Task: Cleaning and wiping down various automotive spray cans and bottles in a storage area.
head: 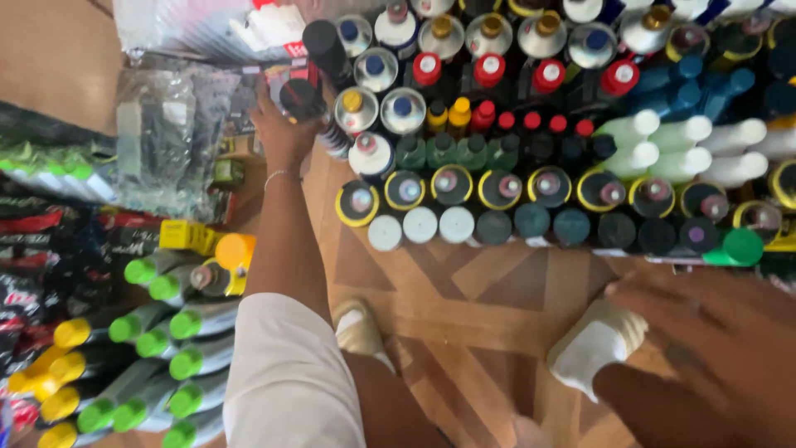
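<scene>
My left hand (282,133) reaches forward to the left edge of a dense block of upright spray cans and bottles (531,141) standing on the floor. Its fingers wrap a black-topped can (300,98) at that edge, beside a taller can with a black cap (323,46). A thin bracelet sits on that wrist. My right hand (713,340) hovers blurred and close to the camera at the lower right, fingers spread, with nothing seen in it. It is just in front of the nearest row of cans, which have white and dark green caps (497,226).
Cans with green and yellow caps (157,348) lie stacked at the lower left. Clear plastic packets (166,141) lie at the upper left. My two feet (593,344) stand on the patterned wooden floor (464,282) between the piles.
</scene>
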